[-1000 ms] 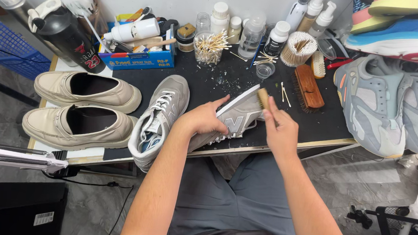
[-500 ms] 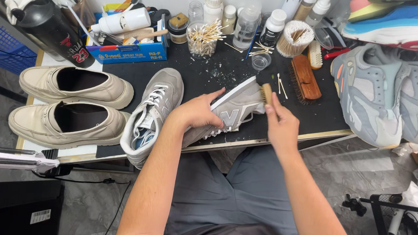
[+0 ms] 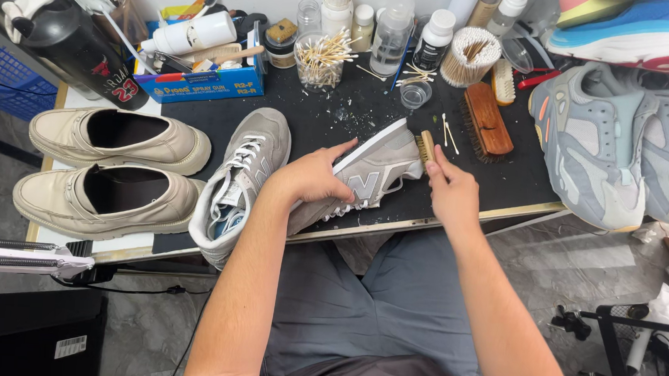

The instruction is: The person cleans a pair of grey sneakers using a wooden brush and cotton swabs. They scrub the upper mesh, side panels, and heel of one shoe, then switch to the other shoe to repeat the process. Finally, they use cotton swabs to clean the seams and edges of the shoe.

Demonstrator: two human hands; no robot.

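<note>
My left hand (image 3: 313,177) grips a grey sneaker (image 3: 373,171) tilted on its side over the black mat (image 3: 339,111), its white sole turned up and away from me. My right hand (image 3: 450,189) holds a small wooden brush (image 3: 425,147) whose bristles press against the sneaker's toe end. The matching grey sneaker (image 3: 236,182) lies upright just left of my left hand, its heel hanging over the table's front edge.
Two beige loafers (image 3: 111,167) sit at the left. A larger wooden brush (image 3: 486,120), a jar of cotton swabs (image 3: 319,59), bottles and a blue box (image 3: 202,79) line the back. Grey-blue sneakers (image 3: 623,151) stand at the right.
The view has shifted slightly. My right hand with the brush has moved along the sneaker's toe end, while my left hand keeps its grip on the shoe.
</note>
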